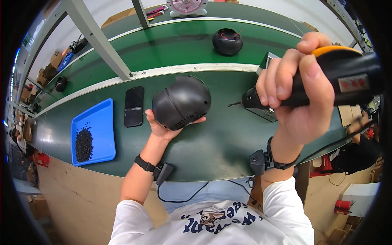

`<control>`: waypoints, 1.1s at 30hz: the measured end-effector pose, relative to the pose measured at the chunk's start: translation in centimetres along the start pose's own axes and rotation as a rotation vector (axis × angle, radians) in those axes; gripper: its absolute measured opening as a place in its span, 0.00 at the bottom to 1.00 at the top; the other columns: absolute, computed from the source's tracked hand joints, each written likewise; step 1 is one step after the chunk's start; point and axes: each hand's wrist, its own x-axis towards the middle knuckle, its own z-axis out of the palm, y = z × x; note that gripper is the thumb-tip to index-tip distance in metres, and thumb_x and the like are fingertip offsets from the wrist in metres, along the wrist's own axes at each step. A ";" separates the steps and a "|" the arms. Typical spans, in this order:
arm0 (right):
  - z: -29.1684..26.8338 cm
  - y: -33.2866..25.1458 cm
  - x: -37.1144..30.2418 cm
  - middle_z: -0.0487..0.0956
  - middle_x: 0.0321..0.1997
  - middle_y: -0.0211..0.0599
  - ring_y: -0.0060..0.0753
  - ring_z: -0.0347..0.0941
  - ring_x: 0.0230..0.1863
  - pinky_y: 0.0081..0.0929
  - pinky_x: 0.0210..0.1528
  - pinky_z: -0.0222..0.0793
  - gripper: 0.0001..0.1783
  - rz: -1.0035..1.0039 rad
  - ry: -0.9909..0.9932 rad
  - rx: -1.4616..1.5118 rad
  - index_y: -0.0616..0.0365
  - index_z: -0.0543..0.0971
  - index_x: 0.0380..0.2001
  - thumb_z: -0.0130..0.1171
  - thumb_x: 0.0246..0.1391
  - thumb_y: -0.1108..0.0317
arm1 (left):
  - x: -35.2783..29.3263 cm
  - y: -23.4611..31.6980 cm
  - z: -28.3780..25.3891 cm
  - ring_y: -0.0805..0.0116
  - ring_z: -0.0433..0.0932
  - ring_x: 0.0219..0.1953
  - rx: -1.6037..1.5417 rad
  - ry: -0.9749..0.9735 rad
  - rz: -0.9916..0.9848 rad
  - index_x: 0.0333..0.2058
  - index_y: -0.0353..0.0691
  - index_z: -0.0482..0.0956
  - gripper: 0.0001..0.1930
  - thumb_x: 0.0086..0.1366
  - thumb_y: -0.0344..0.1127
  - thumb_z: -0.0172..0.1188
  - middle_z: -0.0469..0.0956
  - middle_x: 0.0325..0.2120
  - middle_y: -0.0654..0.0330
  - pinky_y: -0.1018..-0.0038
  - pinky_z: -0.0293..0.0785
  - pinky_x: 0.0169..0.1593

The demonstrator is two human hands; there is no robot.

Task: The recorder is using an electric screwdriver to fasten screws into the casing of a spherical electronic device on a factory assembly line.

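Observation:
My left hand is closed around the underside of a black, rounded plastic housing, holding it above the green bench. A seam runs across the housing, and slots line its lower edge. High on the right, my right hand grips a black electric screwdriver with an orange part on top. Its thin bit points left toward the housing, with a gap between them. To the left of the housing lies a black phone. Small black screws are heaped in a blue tray farther left.
A dark box-shaped thing stands behind the screwdriver, partly hidden. Beyond the pale rail, a green conveyor belt carries an open black round shell with red wires. A grey post rises at the left. Another person sits at the right.

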 end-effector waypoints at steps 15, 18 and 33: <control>1.8 3.6 0.1 0.67 0.18 0.34 0.25 0.62 0.16 0.27 0.21 0.66 0.14 -0.064 -0.085 -0.188 0.60 0.61 0.47 0.48 0.62 0.66 | 0.2 -0.3 -0.1 0.38 0.64 0.65 0.036 0.074 -0.053 0.69 0.49 0.54 0.60 0.43 0.73 0.70 0.60 0.66 0.47 0.31 0.66 0.61; 4.2 3.3 0.3 0.67 0.18 0.34 0.25 0.61 0.16 0.27 0.21 0.66 0.14 -0.026 -0.030 -0.193 0.60 0.61 0.47 0.48 0.61 0.67 | 0.0 -0.4 -0.5 0.38 0.64 0.65 0.086 0.104 -0.024 0.70 0.43 0.51 0.63 0.44 0.77 0.65 0.61 0.66 0.45 0.31 0.64 0.62; 1.0 3.8 -0.1 0.70 0.21 0.34 0.27 0.64 0.18 0.28 0.22 0.64 0.16 -0.076 -0.147 -0.210 0.55 0.61 0.50 0.48 0.67 0.59 | 0.0 -0.6 -0.8 0.37 0.62 0.66 0.026 0.133 -0.041 0.70 0.44 0.51 0.63 0.44 0.78 0.65 0.58 0.67 0.45 0.29 0.62 0.61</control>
